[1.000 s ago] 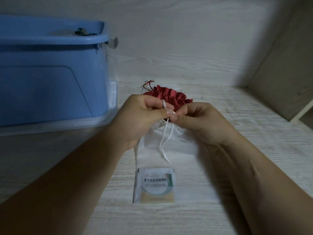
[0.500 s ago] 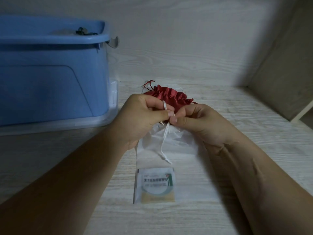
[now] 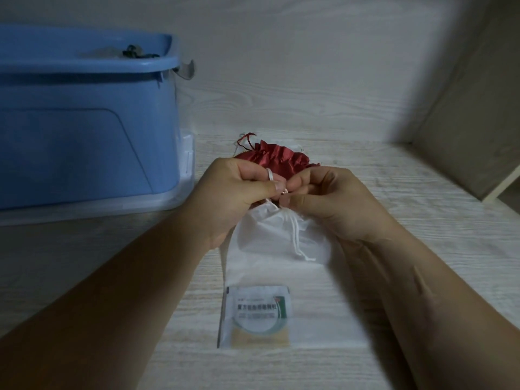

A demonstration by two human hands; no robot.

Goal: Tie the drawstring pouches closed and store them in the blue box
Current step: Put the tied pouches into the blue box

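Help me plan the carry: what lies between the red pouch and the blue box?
Head view: just bare tabletop and the clear tray under the blue box, short of the red pouch.

On the pale wood-grain surface are laid a blue box far left, a red pouch and a white pouch centrally, and a sachet nearest.

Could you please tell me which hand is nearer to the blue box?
Left. The left hand grips the white drawstring just to the right of the blue box; the right hand pinches it farther right, beyond the left hand.
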